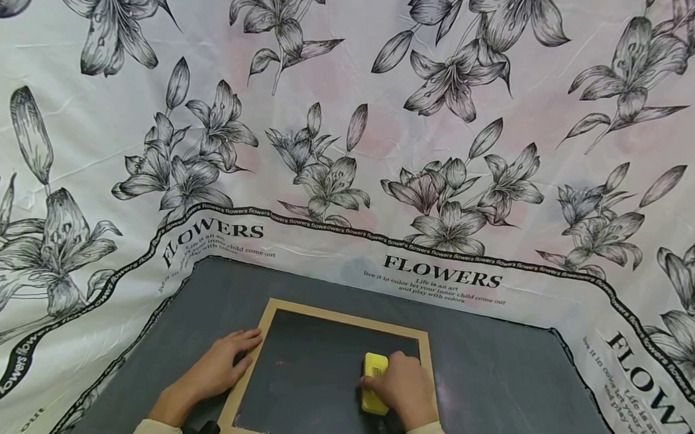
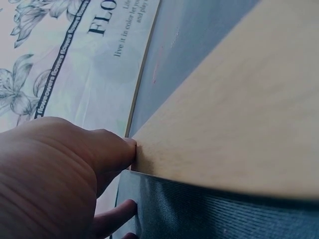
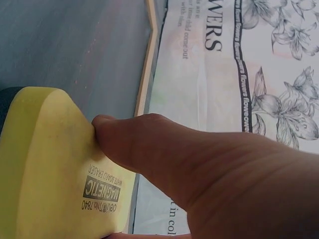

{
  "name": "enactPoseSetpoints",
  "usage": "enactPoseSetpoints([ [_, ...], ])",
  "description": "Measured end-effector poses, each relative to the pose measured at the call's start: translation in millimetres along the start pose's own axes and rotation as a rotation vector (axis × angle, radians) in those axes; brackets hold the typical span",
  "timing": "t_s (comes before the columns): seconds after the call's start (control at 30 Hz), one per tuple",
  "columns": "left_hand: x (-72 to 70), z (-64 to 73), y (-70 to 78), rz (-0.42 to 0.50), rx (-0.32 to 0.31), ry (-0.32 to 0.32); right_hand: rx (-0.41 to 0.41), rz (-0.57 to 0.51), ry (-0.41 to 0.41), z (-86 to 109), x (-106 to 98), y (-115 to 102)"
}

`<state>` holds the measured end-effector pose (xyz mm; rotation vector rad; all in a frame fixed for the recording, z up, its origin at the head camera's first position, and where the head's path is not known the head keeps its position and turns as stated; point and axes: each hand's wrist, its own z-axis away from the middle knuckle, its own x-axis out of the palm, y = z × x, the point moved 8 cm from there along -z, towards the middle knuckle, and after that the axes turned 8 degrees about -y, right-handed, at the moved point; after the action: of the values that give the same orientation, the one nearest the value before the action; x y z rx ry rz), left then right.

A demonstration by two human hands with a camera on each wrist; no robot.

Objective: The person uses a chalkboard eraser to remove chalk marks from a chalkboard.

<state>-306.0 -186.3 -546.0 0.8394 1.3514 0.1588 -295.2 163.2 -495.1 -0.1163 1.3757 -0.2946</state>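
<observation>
1. My right hand (image 1: 405,388) grips a yellow, block-shaped magnetic whiteboard eraser (image 1: 377,363), thumb on one side; its dark pad (image 3: 6,107) shows at the edge in the right wrist view.
2. The eraser is on the right part of a dark, rectangular writing board (image 1: 319,381), near the right strip of its pale wooden frame (image 1: 347,318).
3. My left hand (image 1: 212,370) holds nothing: its fingers are extended, with fingertips and thumb against the frame's left edge.
4. The board lies on a dark grey flat surface (image 1: 499,372). If that is slick, I judge a hard sideways push from my right hand could slide or twist the board, since my left only braces one edge.
5. Being so near the right strip, the eraser could knock the wood if I swing wide, and perhaps jolt loose from my grip.
6. Faint reddish specks (image 3: 82,64) show on the board; too light a pressure, or a tilted pad, might smear them or miss them.
</observation>
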Motion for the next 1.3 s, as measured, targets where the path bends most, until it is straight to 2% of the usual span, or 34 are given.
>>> enactPoseSetpoints([
  [1.3, -0.9, 1.9, 1.8, 0.021, 0.001, 0.007, 0.106, -0.059, -0.040, 1.1, -8, 31],
])
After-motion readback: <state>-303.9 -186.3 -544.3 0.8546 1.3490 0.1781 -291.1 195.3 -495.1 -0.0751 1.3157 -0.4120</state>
